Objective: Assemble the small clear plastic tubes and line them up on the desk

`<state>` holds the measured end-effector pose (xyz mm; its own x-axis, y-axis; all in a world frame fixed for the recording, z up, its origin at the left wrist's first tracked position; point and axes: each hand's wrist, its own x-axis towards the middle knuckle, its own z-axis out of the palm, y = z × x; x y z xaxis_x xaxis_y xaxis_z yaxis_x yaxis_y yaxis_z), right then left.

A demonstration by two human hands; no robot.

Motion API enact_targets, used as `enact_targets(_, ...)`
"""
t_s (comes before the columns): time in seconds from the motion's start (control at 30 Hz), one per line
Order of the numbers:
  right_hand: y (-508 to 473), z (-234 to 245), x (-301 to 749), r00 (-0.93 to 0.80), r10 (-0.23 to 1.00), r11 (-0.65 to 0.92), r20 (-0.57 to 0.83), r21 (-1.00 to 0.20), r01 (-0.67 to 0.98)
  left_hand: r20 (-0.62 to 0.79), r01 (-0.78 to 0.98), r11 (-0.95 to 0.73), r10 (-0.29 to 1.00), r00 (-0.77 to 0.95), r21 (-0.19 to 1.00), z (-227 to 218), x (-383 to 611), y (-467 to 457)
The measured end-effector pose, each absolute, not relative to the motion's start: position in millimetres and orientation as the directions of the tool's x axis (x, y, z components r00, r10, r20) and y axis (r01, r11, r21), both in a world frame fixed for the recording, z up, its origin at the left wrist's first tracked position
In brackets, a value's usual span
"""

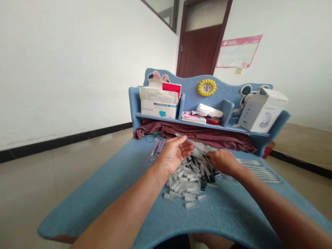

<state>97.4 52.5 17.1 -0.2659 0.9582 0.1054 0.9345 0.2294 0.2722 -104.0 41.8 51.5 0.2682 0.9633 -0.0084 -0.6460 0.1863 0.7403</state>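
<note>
My left hand [176,154] is closed, with thumb and fingers pinching a slim translucent tube [191,141] above a pile of small parts. One end of this tube sticks out to the left past the thumb. At the right side of the pile, my right hand [224,160] has its fingers drawn together; what they hold, if anything, is hidden. Beneath both hands lies the pile of short clear plastic caps [181,180], longer clear tubes and small black pieces [203,186]. Several loose caps [190,205] are scattered toward the near side.
On the blue desk [109,193], slim silvery rods [261,174] lie in rows at the right. A checked cloth [207,135] is bunched under the shelf. The shelf bears a mask box [159,103], papers [193,118], a red tin [213,120] and a white box [260,112].
</note>
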Motion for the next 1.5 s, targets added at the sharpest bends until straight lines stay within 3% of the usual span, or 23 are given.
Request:
enact_targets(0.1,52.3,12.1,102.7,-0.274,0.937,0.258,0.217,0.100,0.961,-0.007,-0.648,0.183,0.964,0.265,0.739,50.4,-104.3,42.9)
enact_targets(0.17,48.2,10.6,104.5,-0.242,0.914,0.312,0.326,-0.183,0.932,-0.009,-0.647,0.179,0.966,0.257,0.741,49.5,-104.5,43.9)
enact_targets(0.23,39.9,11.7,102.7,-0.171,0.918,0.348,0.358,-0.516,0.783,-0.019,-0.647,0.179,0.969,0.246,0.741,48.5,-104.5,45.0)
enact_targets(0.3,28.6,15.5,97.6,-0.110,0.948,0.308,0.300,-0.766,0.565,-0.033,-0.648,0.183,0.971,0.236,0.739,47.6,-104.3,46.0)
enact_targets(0.4,12.3,24.1,87.8,-0.069,0.966,0.257,0.248,-0.909,0.328,-0.046,-0.644,0.184,0.973,0.225,0.742,47.1,-103.6,46.6)
enact_targets(0.63,0.6,33.8,74.5,-0.031,0.950,0.309,0.310,-0.928,0.206,-0.047,-0.622,0.169,0.977,0.208,0.765,46.8,-100.8,44.9)
enact_targets(1.5,2.7,20.2,75.8,0.020,0.886,0.433,0.463,-0.843,0.320,-0.021,-0.559,0.121,0.983,0.182,0.821,35.7,-94.8,46.7)
